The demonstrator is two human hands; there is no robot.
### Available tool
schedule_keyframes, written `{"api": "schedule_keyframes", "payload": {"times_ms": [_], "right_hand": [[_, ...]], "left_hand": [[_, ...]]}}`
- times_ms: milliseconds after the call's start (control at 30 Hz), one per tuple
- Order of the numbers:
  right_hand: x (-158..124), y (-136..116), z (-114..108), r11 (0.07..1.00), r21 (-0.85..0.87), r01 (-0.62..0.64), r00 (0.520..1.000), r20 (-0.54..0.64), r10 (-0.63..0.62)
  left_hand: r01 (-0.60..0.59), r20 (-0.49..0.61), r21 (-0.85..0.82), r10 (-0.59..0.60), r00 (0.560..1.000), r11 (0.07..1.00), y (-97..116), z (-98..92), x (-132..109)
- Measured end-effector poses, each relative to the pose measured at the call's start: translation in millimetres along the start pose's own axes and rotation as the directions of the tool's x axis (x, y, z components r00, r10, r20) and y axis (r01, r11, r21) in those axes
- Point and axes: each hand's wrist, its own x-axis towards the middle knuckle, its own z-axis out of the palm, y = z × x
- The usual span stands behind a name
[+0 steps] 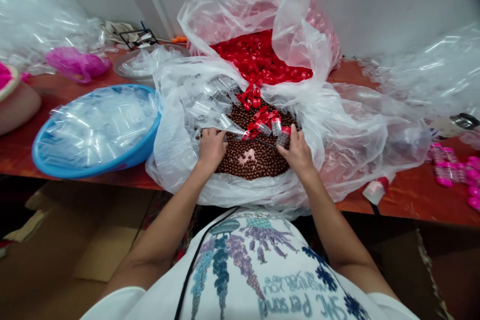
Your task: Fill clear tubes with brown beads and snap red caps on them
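Observation:
Dark brown beads (251,166) fill a white plastic bag (168,110) spread open in front of me. At the left side of the beads is my left hand (212,149), fingers curled in; the tips are hidden, so what they grip is unclear. My right hand (297,152) closes thumb and fingers around a small clear container with a red cap (284,136). Between the hands, red caps (258,122) and another capped container (276,125) lie on the beads. Clear empty tubes (210,105) are heaped behind my left hand.
Behind stands a bag of red caps (258,55). A blue basin (41,157) of clear plastic pieces is on the left. Pink-capped containers (446,165) lie at the right of the red table (416,190), near a red-and-white object (376,190). Cardboard (101,245) is below.

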Motion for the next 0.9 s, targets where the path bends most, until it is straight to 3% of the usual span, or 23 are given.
{"api": "schedule_keyframes", "payload": {"times_ms": [100,233,367,467,533,667,767,900], "right_hand": [[12.5,10.7,-2.5,0.999,-0.016,-0.036,0.996,-0.084,0.035],[16.4,2.6,5.4,0.996,0.018,0.082,0.987,-0.143,-0.079],[21.6,-24.8,27.6,0.946,0.099,0.308,0.946,0.072,-0.316],[31.4,-44.8,46.2,0.903,0.142,0.406,0.886,0.180,-0.427],[38.6,-52.6,56.1,0.894,0.153,0.420,0.872,0.205,-0.445],[46.8,-54.6,62.5,0.904,0.170,0.392,0.875,0.236,-0.424],[43.5,-50.0,52.4,0.925,0.199,0.323,0.910,0.201,-0.361],[28.3,-40.6,28.0,0.887,0.459,0.049,0.994,0.066,-0.089]], "left_hand": [[-0.046,0.057,0.079,0.042,0.997,0.996,-3.4,1.4,1.6],[0.043,0.053,-0.180,-0.034,0.998,0.983,4.8,4.4,-5.3],[0.157,0.146,-0.408,-0.106,0.984,0.899,7.5,9.4,-9.3],[0.184,0.158,-0.400,-0.131,0.979,0.898,4.0,13.7,-11.8],[0.176,0.165,-0.359,-0.123,0.979,0.917,1.9,15.7,-13.9],[0.187,0.246,-0.322,-0.109,0.963,0.928,3.9,18.0,-16.3],[0.168,0.287,-0.358,-0.063,0.956,0.918,10.4,21.7,-14.5],[0.108,0.298,-0.445,0.034,0.954,0.889,22.1,32.7,-8.8]]}}
